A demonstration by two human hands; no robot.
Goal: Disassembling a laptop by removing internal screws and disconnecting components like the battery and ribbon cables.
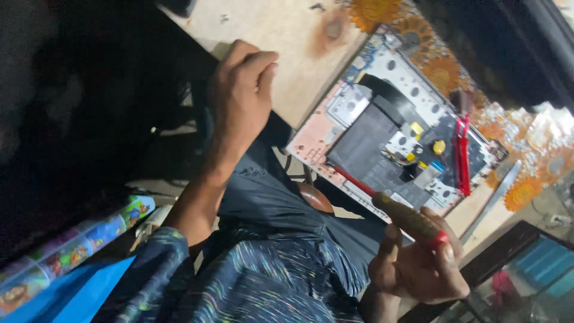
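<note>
My right hand (418, 266) grips a screwdriver (409, 220) with a brown and red handle; its thin shaft points up-left at the near edge of an opened laptop (391, 78). The laptop lies bottom-side up on the wooden table (281, 42), with its black battery (365, 146) and circuit boards exposed. A red tool (461, 157) lies across the laptop's right part. My left hand (242, 90) rests on the table's edge to the left of the laptop, fingers curled, nothing in it.
A sunflower-patterned cloth (443, 72) lies under the laptop's far side. A long metal strip (495, 198) sits right of the laptop. A dark-framed screen (541, 260) is at bottom right. A colourful printed roll (78, 242) lies at lower left.
</note>
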